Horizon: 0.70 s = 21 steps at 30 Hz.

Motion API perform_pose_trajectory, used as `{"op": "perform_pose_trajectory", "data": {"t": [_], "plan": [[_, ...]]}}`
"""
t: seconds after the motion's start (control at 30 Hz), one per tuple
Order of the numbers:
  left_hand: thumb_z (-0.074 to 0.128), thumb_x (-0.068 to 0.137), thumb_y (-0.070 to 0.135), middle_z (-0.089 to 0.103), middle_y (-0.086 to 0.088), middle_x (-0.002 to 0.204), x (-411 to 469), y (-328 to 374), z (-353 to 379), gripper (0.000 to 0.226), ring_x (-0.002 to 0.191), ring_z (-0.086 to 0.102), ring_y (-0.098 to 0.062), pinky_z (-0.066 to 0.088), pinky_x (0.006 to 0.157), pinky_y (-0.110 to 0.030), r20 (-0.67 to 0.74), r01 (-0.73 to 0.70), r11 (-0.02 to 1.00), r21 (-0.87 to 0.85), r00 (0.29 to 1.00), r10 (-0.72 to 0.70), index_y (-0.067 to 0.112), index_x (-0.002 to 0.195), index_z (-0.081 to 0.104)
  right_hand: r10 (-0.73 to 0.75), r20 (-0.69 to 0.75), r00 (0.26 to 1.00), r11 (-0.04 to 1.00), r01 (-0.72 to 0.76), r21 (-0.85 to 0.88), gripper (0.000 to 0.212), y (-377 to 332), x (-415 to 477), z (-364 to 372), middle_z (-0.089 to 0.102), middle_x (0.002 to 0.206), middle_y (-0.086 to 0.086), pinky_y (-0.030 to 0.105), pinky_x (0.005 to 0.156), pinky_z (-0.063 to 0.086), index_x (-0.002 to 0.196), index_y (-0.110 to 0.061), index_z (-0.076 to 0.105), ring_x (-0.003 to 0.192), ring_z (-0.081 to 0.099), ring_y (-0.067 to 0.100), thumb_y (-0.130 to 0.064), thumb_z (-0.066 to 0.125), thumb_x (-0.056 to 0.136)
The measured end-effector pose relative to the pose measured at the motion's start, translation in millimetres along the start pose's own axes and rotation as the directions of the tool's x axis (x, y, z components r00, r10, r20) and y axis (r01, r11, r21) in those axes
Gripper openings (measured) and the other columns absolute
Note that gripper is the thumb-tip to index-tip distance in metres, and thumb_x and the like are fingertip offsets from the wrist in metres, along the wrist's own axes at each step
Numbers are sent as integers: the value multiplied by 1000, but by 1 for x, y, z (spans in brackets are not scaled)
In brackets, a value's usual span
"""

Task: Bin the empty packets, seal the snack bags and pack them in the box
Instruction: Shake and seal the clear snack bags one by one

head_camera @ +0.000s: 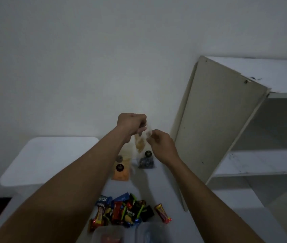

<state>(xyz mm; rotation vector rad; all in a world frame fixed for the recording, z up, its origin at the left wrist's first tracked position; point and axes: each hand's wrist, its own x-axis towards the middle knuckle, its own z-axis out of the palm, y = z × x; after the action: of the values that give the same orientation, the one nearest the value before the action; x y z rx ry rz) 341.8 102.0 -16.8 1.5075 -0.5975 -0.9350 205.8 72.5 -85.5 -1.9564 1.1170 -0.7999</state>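
Item, left hand (130,125): fingers curling together, pinching the top edge of a clear snack bag (141,141) holding pale brown contents.
Item, right hand (160,142): fingertips (150,136) pressing together on the same bag's upper right edge, just beside the left pinch. Judged step: the mouth is being sealed; the blur is hiding whether it is closed.
Item, below the fingers, on the white table (158,186): an orange bag (121,173) with a dark round label, and a dark-filled bag (145,162) nearly under the right hand.
Item, nearer the person than the fingers: a heap of coloured wrappers (121,211), one red wrapper (162,213) lying apart to its right.
Item, nearest edge: a clear plastic container (114,234), partly cut off; probably the box.
Item, right of the fingers: a white shelf unit (226,123).
Risk: the bag is hanging free from two small pinches; an uneven press could be leaving the seal partly open, and a slip could be dropping it or spilling contents onto the bags beneath.
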Motion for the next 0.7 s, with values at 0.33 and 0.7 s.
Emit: {"op": "perform_pose_trajectory", "data": {"t": [0.33,0.7], "plan": [[70,80,1,69,-14,89,38,-60,26,6,77,69,-21,62,77,-37,-73,84,995,-61,993,-89,2,85,68,84,-76,994,993,-77,87,17,68,22,35,71,95,-3,29,77,53,98,-16,68,88,65,15,-21,52,98],[52,94,15,61,-11,92,66,-209,27,13,81,59,-28,50,73,-41,78,155,885,439,975,-209,23,95,63,236,-48,971,949,-219,228,22,151,42,62,67,91,-7,25,75,50,93,-17,65,88,63,8,-8,46,99]]}}
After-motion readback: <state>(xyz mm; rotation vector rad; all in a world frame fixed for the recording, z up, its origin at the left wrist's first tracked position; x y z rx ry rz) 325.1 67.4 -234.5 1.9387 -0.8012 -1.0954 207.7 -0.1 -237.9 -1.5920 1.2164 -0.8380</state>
